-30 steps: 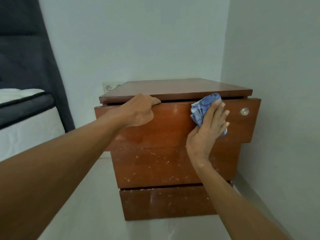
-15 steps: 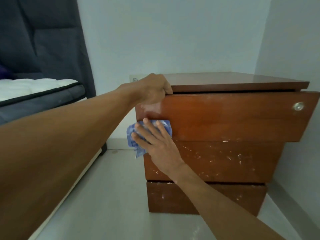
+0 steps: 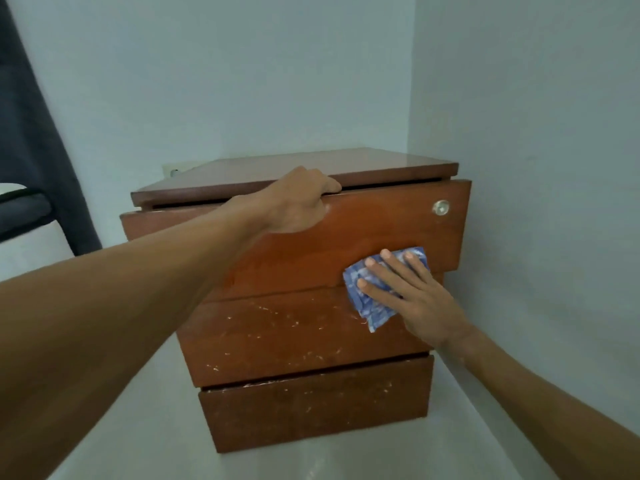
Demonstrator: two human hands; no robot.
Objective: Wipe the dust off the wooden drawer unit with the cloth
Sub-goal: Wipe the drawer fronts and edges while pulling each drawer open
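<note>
- Right hand (image 3: 420, 301) swept left to right of centre; straight fingers press blue patterned cloth (image 3: 372, 311) on brown wooden drawer unit (image 3: 311, 341).
- Left hand (image 3: 298, 206) grips top drawer edge (image 3: 398, 191).
- Cloth limp: pin it flat.

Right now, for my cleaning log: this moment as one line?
phase: wiping | right grip: presses cloth flat across lower edge of top drawer | left grip: holds its upper edge | middle drawer: white specks

so the cloth (image 3: 373, 311) sits on the drawer unit (image 3: 304, 341) front, right side; bed (image 3: 24, 211) off to its left, wall socket (image 3: 173, 172) behind it
</note>
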